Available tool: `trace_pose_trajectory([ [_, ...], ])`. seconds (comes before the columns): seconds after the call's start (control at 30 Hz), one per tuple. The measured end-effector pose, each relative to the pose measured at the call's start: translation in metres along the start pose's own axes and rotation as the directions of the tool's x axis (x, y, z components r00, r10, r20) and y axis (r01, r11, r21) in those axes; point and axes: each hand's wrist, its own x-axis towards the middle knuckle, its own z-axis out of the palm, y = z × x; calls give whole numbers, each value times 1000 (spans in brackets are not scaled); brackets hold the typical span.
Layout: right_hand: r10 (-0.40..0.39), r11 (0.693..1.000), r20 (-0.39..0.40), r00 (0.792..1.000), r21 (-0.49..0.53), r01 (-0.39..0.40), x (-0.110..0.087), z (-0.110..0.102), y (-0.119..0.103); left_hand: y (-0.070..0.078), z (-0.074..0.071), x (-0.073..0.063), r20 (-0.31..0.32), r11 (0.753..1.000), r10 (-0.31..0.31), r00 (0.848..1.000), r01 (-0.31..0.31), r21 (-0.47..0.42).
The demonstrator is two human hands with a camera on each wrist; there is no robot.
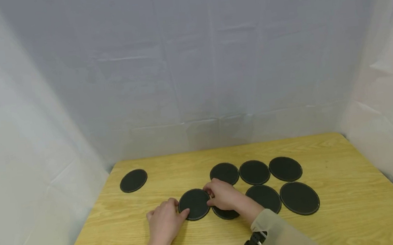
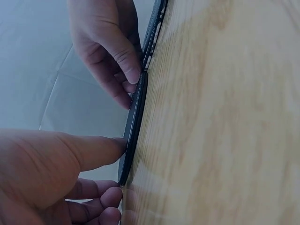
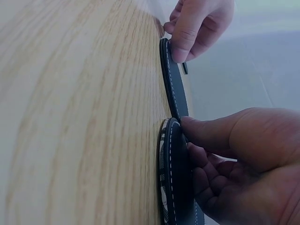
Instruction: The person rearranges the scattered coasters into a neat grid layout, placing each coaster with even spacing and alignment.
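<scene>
A black round coaster [image 1: 194, 204] with pale edge stitching lies on the wooden table between both hands. My left hand [image 1: 165, 220] holds it by the left edge, thumb on top and fingertips at the rim. At its right edge, my right hand [image 1: 224, 195] grips with thumb and fingers. Under the right hand, a second coaster [image 1: 226, 214] is partly hidden; in the right wrist view this nearer coaster [image 3: 180, 173] has a patterned light strip along its side. The held coaster [image 2: 136, 122] lies low against the tabletop in the left wrist view.
Two more coasters, a middle one [image 1: 263, 198] and an end one [image 1: 299, 198], continue the front row rightward. Behind stand three in a row: left [image 1: 224, 173], centre [image 1: 254, 172], right [image 1: 285, 168]. A lone coaster [image 1: 133, 180] lies back left. White sheeting [image 1: 192, 79] surrounds the table [image 1: 363, 201].
</scene>
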Motion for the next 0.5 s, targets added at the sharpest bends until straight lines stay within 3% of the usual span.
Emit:
trace_pose_trajectory([
  [0.5,7,999,2,1000,-41,-7,0,-1,-3,2,-3,0,6,1000,-10,1000,11,-8],
])
